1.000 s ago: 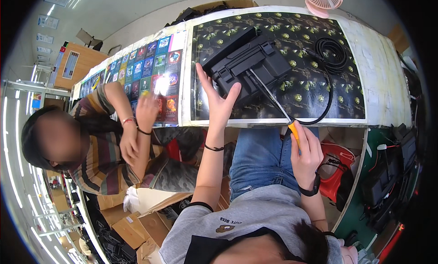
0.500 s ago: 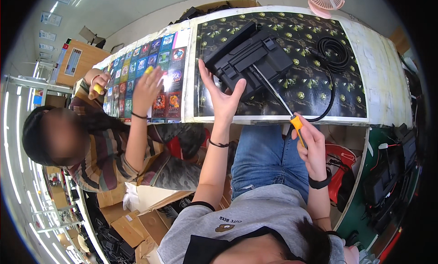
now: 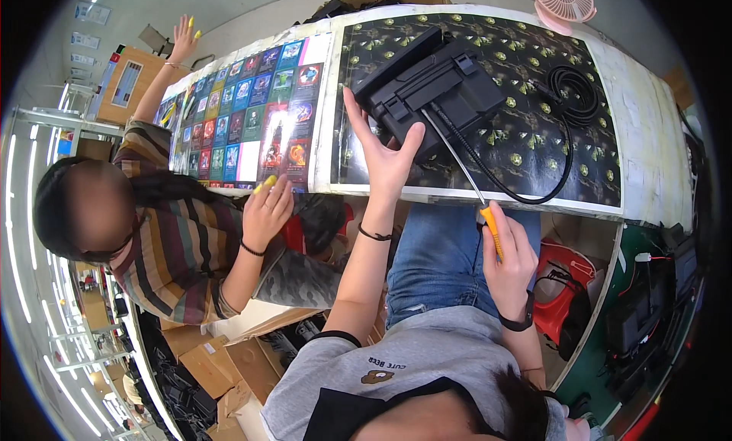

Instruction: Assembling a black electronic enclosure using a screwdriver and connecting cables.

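A black plastic device with a box-like body and a long flap lies tilted on the dark patterned mat. My left hand grips its near left corner, thumb on one side and fingers reaching along the other. In my right hand, closed around the yellow handle, is a long-shafted screwdriver. Its shaft slants up to the device's near side, where the tip seems to meet the housing; the exact contact is too small to tell. A black cable runs from the device to a coil on the right.
At my left sits a co-worker, one arm stretched over the table and one hand near its edge. A sheet of colourful cards lies there. A pink fan stands at the far right edge; cardboard boxes are below left.
My view has shifted slightly. Both hands stay on the device and screwdriver. The co-worker has raised one arm outward to the far left and lowered the other hand to the table edge.
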Tool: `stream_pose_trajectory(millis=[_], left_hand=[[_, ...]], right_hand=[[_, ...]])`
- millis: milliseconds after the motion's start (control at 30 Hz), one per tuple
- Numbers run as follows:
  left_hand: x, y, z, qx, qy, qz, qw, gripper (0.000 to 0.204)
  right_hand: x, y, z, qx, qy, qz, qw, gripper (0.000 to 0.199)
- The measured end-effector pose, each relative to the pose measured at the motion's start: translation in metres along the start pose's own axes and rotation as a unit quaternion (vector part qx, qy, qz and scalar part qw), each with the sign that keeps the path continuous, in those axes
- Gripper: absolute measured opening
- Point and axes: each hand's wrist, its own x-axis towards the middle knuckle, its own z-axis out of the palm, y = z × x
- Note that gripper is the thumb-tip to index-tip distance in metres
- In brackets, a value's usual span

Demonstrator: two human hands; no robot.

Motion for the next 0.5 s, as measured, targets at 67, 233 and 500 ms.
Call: stream_pose_trajectory(millis=[67,233,500], left_hand=[[0.002,-0.004,-0.001,0.011,0.000,0.005,1.000,0.114],[0.004,-0.009,-0.003,0.019,0.000,0.001,1.000,0.113],[0.007,-0.007,-0.008,0.000,-0.030,-0.023,0.999,0.111]], right_hand=[[0.000,-0.001,0.004,-0.022,0.010,-0.004,1.000,0.043],[0.002,-0.003,0.006,-0.066,0.025,-0.021,0.997,0.043],[-0.002,-0.002,0.007,0.188,-0.060,0.102,0.975,0.045]])
